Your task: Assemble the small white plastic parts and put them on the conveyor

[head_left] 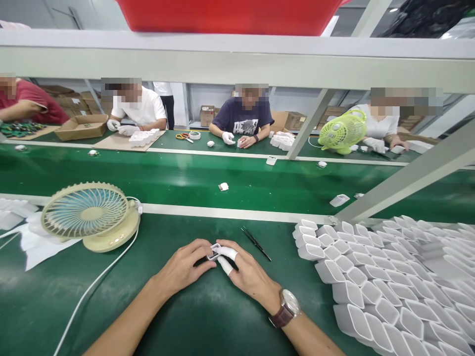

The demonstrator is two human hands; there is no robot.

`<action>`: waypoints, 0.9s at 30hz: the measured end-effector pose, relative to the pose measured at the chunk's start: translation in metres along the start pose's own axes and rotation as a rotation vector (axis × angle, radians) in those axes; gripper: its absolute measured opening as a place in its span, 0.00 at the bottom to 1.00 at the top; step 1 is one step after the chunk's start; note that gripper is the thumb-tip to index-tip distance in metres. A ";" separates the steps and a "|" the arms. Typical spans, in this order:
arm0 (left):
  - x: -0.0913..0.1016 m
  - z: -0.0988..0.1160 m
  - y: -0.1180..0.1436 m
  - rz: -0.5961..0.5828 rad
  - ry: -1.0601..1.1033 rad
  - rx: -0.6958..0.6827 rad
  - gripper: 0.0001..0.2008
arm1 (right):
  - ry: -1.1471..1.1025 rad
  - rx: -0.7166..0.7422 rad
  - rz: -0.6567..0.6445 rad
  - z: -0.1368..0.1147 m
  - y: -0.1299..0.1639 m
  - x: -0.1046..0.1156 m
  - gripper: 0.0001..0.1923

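"While you're leaning over the green bench (pixel 166 321), what are your hands doing?"

"My left hand (pixel 181 269) is pinching a small white casing (pixel 214 252) between thumb and forefinger, and my right hand (pixel 250 274) is closing on its other end. Two of my right fingertips are wearing white covers (pixel 226 253)."

"Where is the casing sitting, then?"

"It's sitting between my two sets of fingertips, over the middle of the bench in front of me. Something dark is showing inside it (too small for me to make out), and I can't tell whether its underside is touching the bench."

"And what's lying around you?"

"Black tweezers (pixel 256 243) are lying at a slant just beyond my right hand. Over to my right, many white shells (pixel 349 294) are standing packed in rows, their open ends facing up. A pale yellow fan (pixel 91 213) is standing on my left, its white cord (pixel 92 291) trailing across the bench toward me. On my right wrist I'm wearing a watch (pixel 290 301) with a brown strap."

"Anything past the bench?"

"A green belt (pixel 178 173) is running across in front of me, and a small white piece (pixel 223 187) is lying near its middle. Beyond it, a co-worker in a dark T-shirt (pixel 243 118) is handling a white part, and a lime-green fan (pixel 342 132) is standing to the right."
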State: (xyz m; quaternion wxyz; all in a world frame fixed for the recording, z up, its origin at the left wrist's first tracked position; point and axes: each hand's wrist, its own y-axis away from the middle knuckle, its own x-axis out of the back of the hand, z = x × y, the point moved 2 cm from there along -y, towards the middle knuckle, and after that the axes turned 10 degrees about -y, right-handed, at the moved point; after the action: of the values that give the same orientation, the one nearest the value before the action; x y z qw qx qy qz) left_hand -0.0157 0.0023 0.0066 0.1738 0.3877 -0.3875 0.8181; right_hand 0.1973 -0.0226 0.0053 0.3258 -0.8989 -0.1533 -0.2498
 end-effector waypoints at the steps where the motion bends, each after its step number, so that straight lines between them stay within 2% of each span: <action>1: -0.001 0.000 0.000 0.003 -0.007 -0.002 0.08 | -0.001 0.001 -0.002 0.000 0.000 0.000 0.20; 9: -0.002 0.006 -0.004 0.070 -0.011 -0.013 0.04 | -0.002 0.029 -0.004 -0.007 -0.007 0.003 0.16; 16: -0.002 0.007 -0.003 0.040 0.002 0.040 0.03 | 0.041 0.022 0.011 -0.007 -0.002 0.000 0.16; 22: -0.003 0.010 -0.003 -0.002 0.106 0.081 0.08 | 0.035 -0.020 0.018 -0.013 -0.002 0.003 0.18; 24: -0.004 0.010 -0.004 0.060 0.201 0.182 0.07 | 0.042 -0.040 0.055 -0.013 -0.002 0.004 0.20; 27: -0.005 0.005 -0.006 0.199 0.495 0.493 0.12 | 0.067 -0.061 0.082 -0.011 -0.001 0.004 0.26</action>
State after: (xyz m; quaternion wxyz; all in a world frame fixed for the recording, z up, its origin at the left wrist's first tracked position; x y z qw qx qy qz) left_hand -0.0066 0.0024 0.0082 0.0833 0.1685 -0.1608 0.9689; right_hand 0.1963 -0.0285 0.0147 0.3133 -0.9050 -0.0976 -0.2709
